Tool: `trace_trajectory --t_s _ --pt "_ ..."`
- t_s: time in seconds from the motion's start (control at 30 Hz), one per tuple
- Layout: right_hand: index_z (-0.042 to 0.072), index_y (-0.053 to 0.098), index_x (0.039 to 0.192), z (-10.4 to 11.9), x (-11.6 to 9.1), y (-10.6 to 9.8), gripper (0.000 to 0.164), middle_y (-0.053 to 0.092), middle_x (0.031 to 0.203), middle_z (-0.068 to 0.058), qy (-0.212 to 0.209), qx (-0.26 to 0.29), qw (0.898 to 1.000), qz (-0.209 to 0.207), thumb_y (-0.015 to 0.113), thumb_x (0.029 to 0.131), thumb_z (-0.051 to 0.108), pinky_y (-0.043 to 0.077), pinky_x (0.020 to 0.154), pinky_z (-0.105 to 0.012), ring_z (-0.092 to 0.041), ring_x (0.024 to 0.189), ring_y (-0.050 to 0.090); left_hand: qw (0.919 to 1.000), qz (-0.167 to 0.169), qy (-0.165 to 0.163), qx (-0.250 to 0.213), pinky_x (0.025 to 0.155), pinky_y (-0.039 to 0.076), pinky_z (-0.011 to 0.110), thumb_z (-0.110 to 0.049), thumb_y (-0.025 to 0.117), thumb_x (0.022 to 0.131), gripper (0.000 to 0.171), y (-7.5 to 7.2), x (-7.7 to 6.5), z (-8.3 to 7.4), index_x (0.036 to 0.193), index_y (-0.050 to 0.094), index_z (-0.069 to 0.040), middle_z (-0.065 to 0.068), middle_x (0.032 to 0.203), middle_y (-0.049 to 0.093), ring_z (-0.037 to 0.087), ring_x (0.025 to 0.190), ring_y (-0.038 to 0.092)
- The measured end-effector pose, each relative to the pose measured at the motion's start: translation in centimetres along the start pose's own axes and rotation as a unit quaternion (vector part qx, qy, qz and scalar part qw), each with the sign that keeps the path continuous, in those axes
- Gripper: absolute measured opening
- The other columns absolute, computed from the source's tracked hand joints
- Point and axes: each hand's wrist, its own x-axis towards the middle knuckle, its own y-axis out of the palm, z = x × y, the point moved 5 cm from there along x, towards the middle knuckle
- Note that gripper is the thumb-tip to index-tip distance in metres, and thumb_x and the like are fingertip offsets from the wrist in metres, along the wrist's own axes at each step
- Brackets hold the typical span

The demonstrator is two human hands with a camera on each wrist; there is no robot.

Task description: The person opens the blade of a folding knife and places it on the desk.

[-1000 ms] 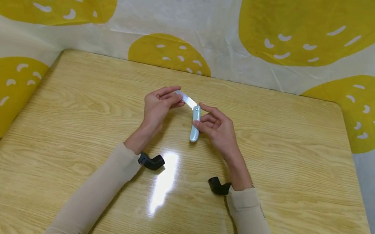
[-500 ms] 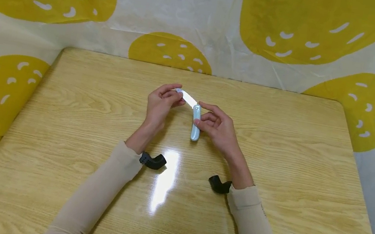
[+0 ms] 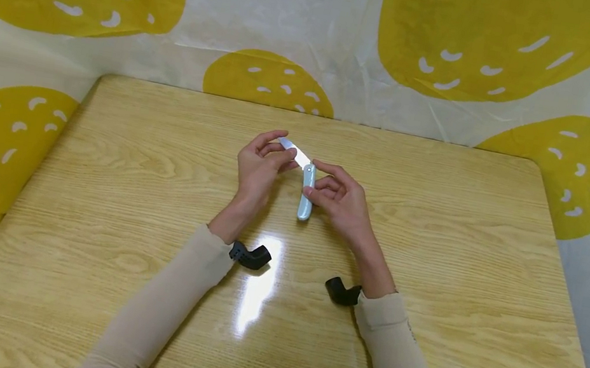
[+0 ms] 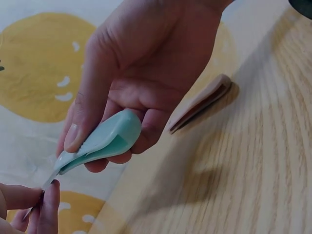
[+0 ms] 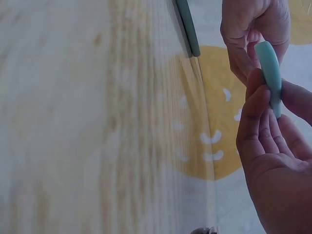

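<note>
A folding knife with a pale mint handle (image 3: 305, 204) is held above the table, its shiny blade (image 3: 303, 159) swung out at an angle to the upper left. My left hand (image 3: 257, 168) pinches the blade between thumb and fingers, covering part of it; the tip shows above the thumb. My right hand (image 3: 346, 208) grips the handle from the right, forefinger near the pivot. The left wrist view shows the handle (image 4: 114, 134) between right thumb and fingers, with its slot facing the camera. In the right wrist view the handle (image 5: 269, 63) hides most of the blade.
The wood-grain table (image 3: 436, 245) spreads under both hands, with a bright light reflection (image 3: 252, 306). Behind it hangs a white sheet (image 3: 276, 7) with yellow fruit shapes. Black camera mounts (image 3: 251, 257) sit at both wrists.
My left hand has slid a little rightward along the blade, closer to the handle, leaving more of the tip visible. My right hand and the handle have hardly moved.
</note>
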Motion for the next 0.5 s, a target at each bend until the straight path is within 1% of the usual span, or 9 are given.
trace_trajectory --t_s 0.17,0.33,0.5 --pt "0.007 0.06 0.144 0.05 -0.04 -0.03 0.051 0.07 0.094 -0.007 -0.004 -0.004 1.0 -0.003 0.073 0.095 0.001 0.061 0.077 -0.023 -0.009 0.082 0.073 1.0 -0.002 -0.001 0.006 0.078 0.065 0.033 0.012 0.076 0.086 0.036 -0.01 0.12 -0.18 0.119 0.073 0.0 0.004 0.085 0.068 0.014 0.078 0.072" --pt "0.008 0.06 0.145 0.01 -0.05 -0.02 0.052 0.07 0.094 -0.006 -0.003 -0.005 1.0 -0.004 0.074 0.095 0.002 0.062 0.079 -0.025 -0.009 0.082 0.073 0.9999 0.0 -0.001 0.011 0.08 0.065 0.036 0.013 0.076 0.085 0.037 0.0 0.31 -0.23 0.12 0.073 0.002 0.003 0.082 0.068 0.013 0.076 0.072" --pt "0.009 0.061 0.145 0.03 -0.1 0.06 0.052 0.07 0.094 -0.005 0.002 -0.007 1.0 -0.004 0.073 0.095 0.001 0.061 0.078 -0.022 -0.009 0.083 0.073 0.9998 0.009 0.005 0.017 0.076 0.065 0.033 0.013 0.076 0.085 0.037 0.08 0.5 -0.33 0.121 0.075 0.001 0.003 0.081 0.067 0.013 0.074 0.071"
